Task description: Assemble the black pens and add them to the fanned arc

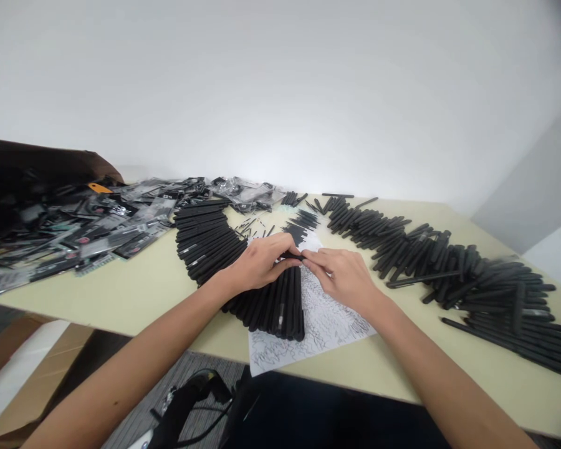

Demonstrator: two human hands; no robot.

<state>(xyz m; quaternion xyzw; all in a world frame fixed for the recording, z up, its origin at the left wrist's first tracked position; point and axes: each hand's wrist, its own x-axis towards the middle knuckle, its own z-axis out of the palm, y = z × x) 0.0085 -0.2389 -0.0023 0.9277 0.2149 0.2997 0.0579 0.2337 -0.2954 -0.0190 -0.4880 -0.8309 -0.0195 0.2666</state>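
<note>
Pinching a slim black pen [292, 255] from both sides, the left hand [260, 265] and right hand [341, 277] are closing their fingertips on it, apparently to keep it level between them. Just below the fingers, a tight row of matte black pens [280, 305] is lying side by side, packed close, seemingly so the round barrels are not rolling. Right of the fingers, a sheet of scribbled white paper [325, 318] is lying flat beneath the row's edge. Farther right of the fingers, a long curved band of pens [430, 262] is sweeping across the pale table [140, 280], while glossy plastic packets [88, 231] are heaping up well left of the fingers
</note>
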